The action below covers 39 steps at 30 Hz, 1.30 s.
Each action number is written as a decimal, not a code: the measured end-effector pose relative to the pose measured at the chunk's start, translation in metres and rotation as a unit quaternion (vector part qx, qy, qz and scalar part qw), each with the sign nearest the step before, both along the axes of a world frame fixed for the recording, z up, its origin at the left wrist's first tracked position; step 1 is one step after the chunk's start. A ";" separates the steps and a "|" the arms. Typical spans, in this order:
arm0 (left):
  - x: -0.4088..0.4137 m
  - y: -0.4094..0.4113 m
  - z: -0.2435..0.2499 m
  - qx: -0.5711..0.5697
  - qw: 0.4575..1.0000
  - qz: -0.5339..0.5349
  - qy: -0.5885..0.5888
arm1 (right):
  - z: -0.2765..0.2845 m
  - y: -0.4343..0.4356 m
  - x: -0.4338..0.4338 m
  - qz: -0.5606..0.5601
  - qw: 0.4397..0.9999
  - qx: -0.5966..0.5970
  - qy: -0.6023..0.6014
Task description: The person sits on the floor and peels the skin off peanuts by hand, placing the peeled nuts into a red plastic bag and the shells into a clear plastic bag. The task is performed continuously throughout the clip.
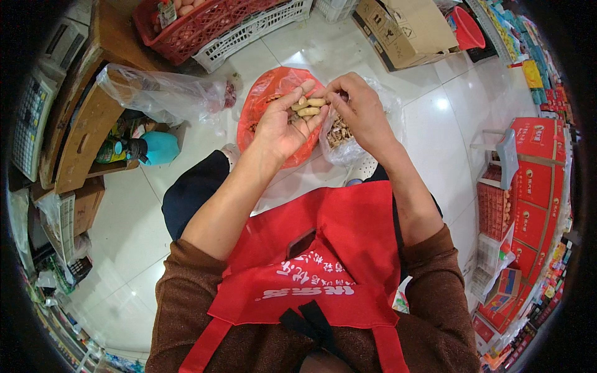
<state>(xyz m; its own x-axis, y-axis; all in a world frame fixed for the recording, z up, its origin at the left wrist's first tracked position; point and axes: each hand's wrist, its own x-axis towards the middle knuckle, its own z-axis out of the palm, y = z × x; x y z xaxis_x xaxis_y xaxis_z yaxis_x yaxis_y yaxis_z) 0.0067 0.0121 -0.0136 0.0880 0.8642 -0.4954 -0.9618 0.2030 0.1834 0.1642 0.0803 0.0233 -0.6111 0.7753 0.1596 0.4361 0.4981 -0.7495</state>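
Note:
My left hand (pixel 284 126), palm up, holds several unshelled peanuts (pixel 308 111) over a red plastic bag (pixel 252 116). Small reddish-brown pieces show inside that bag. Close beside the left fingertips, my right hand (pixel 357 107) has its thumb and index finger pinched together; a small dark thing partly shows at its fingers, too hidden to name. Beneath the right hand lies a clear plastic bag (pixel 347 156) with many peanut shells or peanuts (pixel 339 133) in it; I cannot tell which.
Ahead stand a red plastic crate (pixel 186 39) of eggs, a white crate (pixel 254 35) and a cardboard box (pixel 403 35). A wooden cabinet (pixel 79 135) with a blue spray bottle (pixel 158 148) is at left. Red cartons (pixel 531 182) and a grey stool (pixel 507 158) stand at right.

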 end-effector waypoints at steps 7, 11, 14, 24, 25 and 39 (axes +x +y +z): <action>-0.005 0.000 -0.008 0.010 0.999 0.001 -0.036 | -0.001 -0.004 -0.004 0.030 0.999 0.015 0.023; -0.009 -0.001 -0.011 0.007 0.999 -0.010 -0.032 | -0.010 -0.001 -0.005 0.041 0.998 0.001 0.051; -0.013 0.000 -0.007 -0.010 0.999 0.033 0.029 | -0.009 0.003 -0.005 -0.026 0.960 -0.234 0.154; 0.003 -0.008 0.003 0.091 0.964 -0.007 0.251 | -0.022 0.001 -0.009 -0.050 0.808 -0.482 0.336; 0.005 -0.009 0.003 0.084 0.958 0.004 0.275 | -0.021 -0.002 -0.012 -0.060 0.807 -0.480 0.338; 0.007 -0.009 0.007 0.045 0.944 0.009 0.327 | -0.027 -0.016 -0.023 -0.057 0.830 -0.441 0.336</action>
